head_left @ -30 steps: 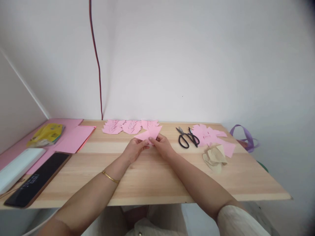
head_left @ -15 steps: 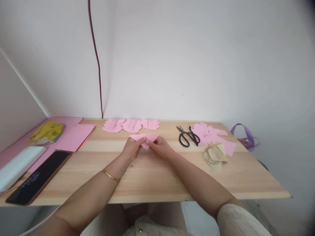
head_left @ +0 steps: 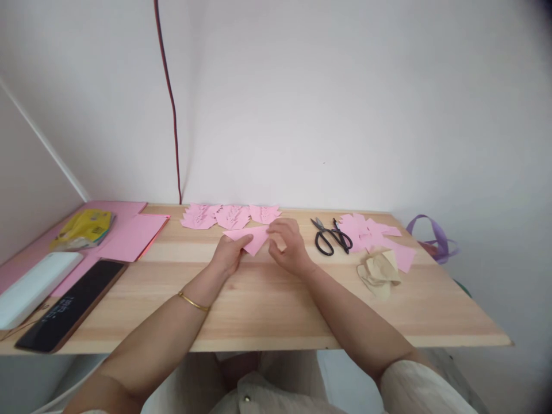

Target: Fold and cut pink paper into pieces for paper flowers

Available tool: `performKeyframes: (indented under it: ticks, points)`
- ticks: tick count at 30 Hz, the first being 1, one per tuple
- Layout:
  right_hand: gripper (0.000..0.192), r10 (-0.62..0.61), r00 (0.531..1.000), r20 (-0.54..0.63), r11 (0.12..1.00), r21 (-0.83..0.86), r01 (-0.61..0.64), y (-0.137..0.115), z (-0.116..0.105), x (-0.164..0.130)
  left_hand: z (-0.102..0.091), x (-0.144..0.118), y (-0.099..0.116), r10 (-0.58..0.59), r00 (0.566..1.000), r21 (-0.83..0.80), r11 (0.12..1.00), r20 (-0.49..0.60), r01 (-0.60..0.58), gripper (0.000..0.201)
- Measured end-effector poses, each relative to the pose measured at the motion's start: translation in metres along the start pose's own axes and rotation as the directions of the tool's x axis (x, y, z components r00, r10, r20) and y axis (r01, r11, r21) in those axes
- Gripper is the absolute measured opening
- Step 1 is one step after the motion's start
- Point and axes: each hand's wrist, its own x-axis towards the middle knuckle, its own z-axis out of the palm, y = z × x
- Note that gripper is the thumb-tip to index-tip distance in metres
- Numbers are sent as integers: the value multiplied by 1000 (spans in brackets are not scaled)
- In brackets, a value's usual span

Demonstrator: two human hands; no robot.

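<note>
A folded pink piece of paper (head_left: 254,239), roughly a triangle with one point downward, is held over the middle of the table. My left hand (head_left: 229,253) pinches its left side, thumb on top and the other fingers underneath. At its right corner, my right hand (head_left: 288,246) has curved fingers touching or just beside the edge, the thumb standing apart from them. Behind the hands lie three pink paper cutouts with jagged edges: a left one (head_left: 199,216), a middle one (head_left: 233,217) and a right one (head_left: 264,214).
Black-handled scissors (head_left: 330,237) lie to the right, beside a dark pen (head_left: 336,225), pink paper scraps (head_left: 360,230) and crumpled beige paper (head_left: 380,270). On the left are pink sheets (head_left: 133,234), a yellow packet (head_left: 85,227), a white box (head_left: 38,287) and a black clock display (head_left: 71,305).
My right hand has loosened its pinch on the pink paper and shifted slightly right, its thumb now off the sheet. The left hand keeps its hold.
</note>
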Motion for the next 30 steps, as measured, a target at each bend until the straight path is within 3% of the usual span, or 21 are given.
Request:
performKeyframes:
  ticks: [3,6,15,25,30]
  points:
    - [30,-89,990,108,973,-201,109,-8,1,-3,1,-1,4,-10,1000,-12,1000,-9,10,35]
    - [26,-76,996,53,947,-308,89,-10,3,-4,2,-2,6,-18,1000,-13,1000,-11,18,37]
    - [10,-159,978,138,951,-243,189,0,4,-4,7,-9,9,-37,999,-16,999,40,37,36]
    - [24,4,1000,25,988,-155,0,-5,5,-4,7,-12,9,6,994,85,996,113,-15,30]
    - [23,67,997,42,986,-155,-60,-6,7,-4,13,-16,11,12,990,85,996,142,-24,22]
